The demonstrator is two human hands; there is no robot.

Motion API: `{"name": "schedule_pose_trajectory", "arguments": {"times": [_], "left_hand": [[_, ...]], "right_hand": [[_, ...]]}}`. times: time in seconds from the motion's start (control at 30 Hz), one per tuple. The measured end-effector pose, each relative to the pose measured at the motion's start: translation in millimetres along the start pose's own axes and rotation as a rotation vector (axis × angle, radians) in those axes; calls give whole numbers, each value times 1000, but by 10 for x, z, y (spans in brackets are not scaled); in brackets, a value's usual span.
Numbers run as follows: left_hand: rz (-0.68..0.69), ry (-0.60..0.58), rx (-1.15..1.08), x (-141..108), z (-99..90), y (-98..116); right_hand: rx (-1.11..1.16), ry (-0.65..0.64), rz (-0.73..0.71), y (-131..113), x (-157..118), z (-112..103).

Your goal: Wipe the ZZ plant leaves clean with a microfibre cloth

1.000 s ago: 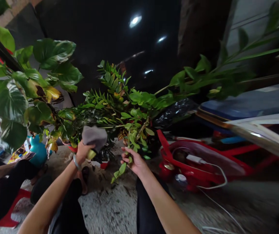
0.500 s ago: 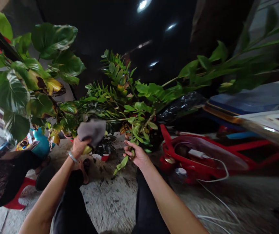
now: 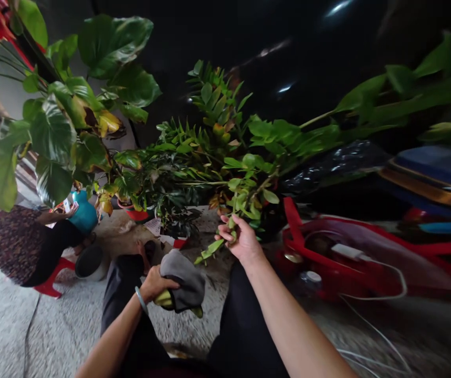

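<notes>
My left hand (image 3: 156, 286), with a bangle at the wrist, is closed around a bunched grey cloth (image 3: 186, 281) with a yellow-green side showing. It hangs low above my knees. My right hand (image 3: 243, 239) pinches a leafy green stem (image 3: 232, 223) between curled fingers, and the leaf tip (image 3: 211, 251) pokes out to the left below them. That stem belongs to a potted plant (image 3: 254, 184) just beyond the hand. The cloth and the plant are apart.
A large-leaved plant (image 3: 54, 131) rises at the left. Near it a person in a patterned top (image 3: 8, 239) sits on a red stool (image 3: 55, 275) beside a dark bucket (image 3: 91, 262). At right stand a red frame (image 3: 294, 220), a white charger with cable (image 3: 347, 252) and a plastic bottle (image 3: 311, 278).
My left hand has lowered the cloth and brought it toward me, away from the plants. My right hand keeps its hold on the stem. The whole view has shifted as my head turned left.
</notes>
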State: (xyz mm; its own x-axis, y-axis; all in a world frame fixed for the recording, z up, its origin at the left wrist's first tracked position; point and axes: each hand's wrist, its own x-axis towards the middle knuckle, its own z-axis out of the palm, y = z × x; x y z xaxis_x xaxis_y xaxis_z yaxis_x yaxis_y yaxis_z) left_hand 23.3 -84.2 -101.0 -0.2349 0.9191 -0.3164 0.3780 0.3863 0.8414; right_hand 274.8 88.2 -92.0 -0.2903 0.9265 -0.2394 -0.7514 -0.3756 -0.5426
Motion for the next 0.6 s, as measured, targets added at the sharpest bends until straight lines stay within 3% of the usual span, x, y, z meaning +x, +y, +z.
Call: {"name": "schedule_pose_trajectory", "arguments": {"times": [0.23,0.43,0.6], "left_hand": [[-58,14,-173,-209,45,-84],[-81,59,-392,85,74,-242],[-77,0,-565,199,114,-306]], "right_hand": [[-34,67,-9,49,12,-12],[-25,78,-48,-15,46,-95],[-67,117,-30,-5,155,-133]]}}
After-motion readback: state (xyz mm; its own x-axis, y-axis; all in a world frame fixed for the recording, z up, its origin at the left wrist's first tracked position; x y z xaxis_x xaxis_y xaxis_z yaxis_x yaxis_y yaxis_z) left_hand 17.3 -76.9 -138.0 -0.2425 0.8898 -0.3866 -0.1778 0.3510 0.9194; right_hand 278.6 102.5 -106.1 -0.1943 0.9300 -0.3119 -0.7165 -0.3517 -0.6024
